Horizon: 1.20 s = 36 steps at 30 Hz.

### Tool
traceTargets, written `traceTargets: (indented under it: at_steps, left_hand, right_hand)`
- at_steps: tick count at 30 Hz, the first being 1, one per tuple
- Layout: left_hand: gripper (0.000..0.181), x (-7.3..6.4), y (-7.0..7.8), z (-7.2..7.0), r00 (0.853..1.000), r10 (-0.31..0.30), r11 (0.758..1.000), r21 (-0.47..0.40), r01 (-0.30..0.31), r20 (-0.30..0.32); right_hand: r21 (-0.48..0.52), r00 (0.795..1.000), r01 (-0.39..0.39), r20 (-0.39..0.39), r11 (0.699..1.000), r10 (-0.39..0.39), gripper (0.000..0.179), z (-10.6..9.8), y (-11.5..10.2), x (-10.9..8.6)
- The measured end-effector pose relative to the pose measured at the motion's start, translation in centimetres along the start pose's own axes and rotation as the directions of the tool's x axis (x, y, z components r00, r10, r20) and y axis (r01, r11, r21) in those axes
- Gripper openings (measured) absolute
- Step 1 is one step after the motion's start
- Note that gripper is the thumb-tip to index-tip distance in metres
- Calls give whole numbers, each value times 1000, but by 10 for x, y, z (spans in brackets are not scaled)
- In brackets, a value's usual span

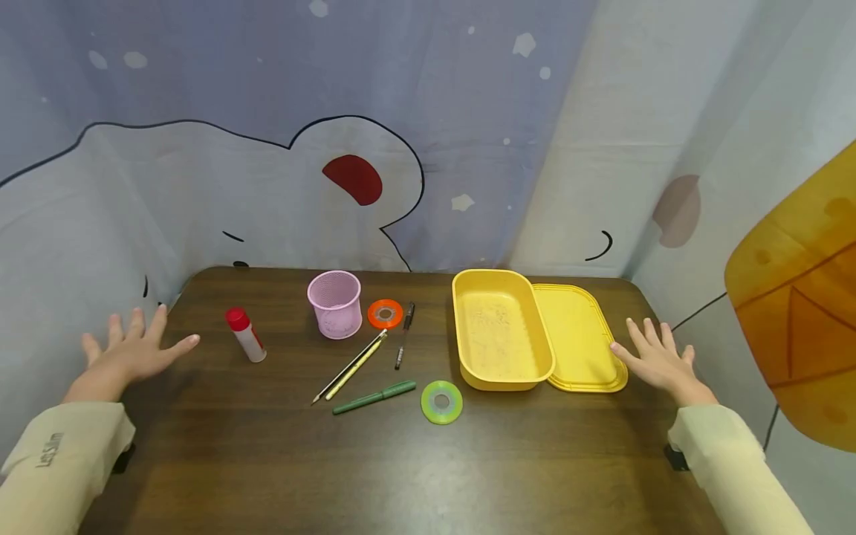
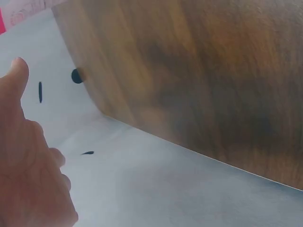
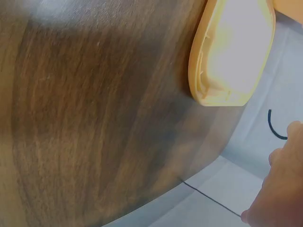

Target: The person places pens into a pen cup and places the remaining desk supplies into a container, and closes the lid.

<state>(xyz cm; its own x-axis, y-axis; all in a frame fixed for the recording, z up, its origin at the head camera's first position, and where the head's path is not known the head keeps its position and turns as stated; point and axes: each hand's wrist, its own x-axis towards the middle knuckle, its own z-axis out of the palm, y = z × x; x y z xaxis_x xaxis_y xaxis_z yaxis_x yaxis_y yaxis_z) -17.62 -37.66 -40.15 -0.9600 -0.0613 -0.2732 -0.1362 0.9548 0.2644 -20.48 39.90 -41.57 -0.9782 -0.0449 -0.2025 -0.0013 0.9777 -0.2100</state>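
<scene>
My left hand [image 1: 127, 357] is spread with straight fingers at the table's left edge, holding nothing. Nearest to it stands a glue stick [image 1: 247, 336] with a red cap. At the right edge my right hand [image 1: 658, 362] is spread too, its thumb near the yellow lid [image 1: 580, 338]; whether they touch I cannot tell. Partly over that lid sits a yellow plastic box [image 1: 503, 327] without a cover. In the left wrist view, the left hand [image 2: 31, 161] has its thumb raised. The right wrist view catches part of the right hand [image 3: 279, 184] beside the lid [image 3: 236, 52].
A pink mesh pen cup [image 1: 336, 305] stands at the back. Around it lie an orange tape roll [image 1: 385, 313], a black pen [image 1: 404, 336], two pencils [image 1: 351, 368], a green pen [image 1: 374, 397] and a green tape roll [image 1: 441, 402]. Printed curtains [image 1: 468, 134] border the table [image 1: 374, 475].
</scene>
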Motion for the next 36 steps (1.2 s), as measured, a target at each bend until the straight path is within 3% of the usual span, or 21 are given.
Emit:
traceTargets:
  at_steps: [12, 20, 29, 36]
  left_hand:
    - [97, 0, 15, -14, 1000, 18, 1000, -1, -18, -10]
    - [95, -2, 29, -26, 998, 18, 1000, 4, -18, -59]
    - [94, -1, 60, -36, 990, 71, 997, 39, -67, -119]
    - [93, 0, 93, -39, 974, 140, 988, 90, -125, -179]
  right_hand:
    - [-22, 998, 68, -16, 997, -68, 78, -4, -25, 10]
    - [-41, 990, 139, -32, 989, -141, 77, -8, -52, 12]
    - [-89, 967, 237, -73, 967, -244, 75, -11, -92, 13]
    - [-114, 943, 314, -81, 942, -324, 74, -16, -122, 12]
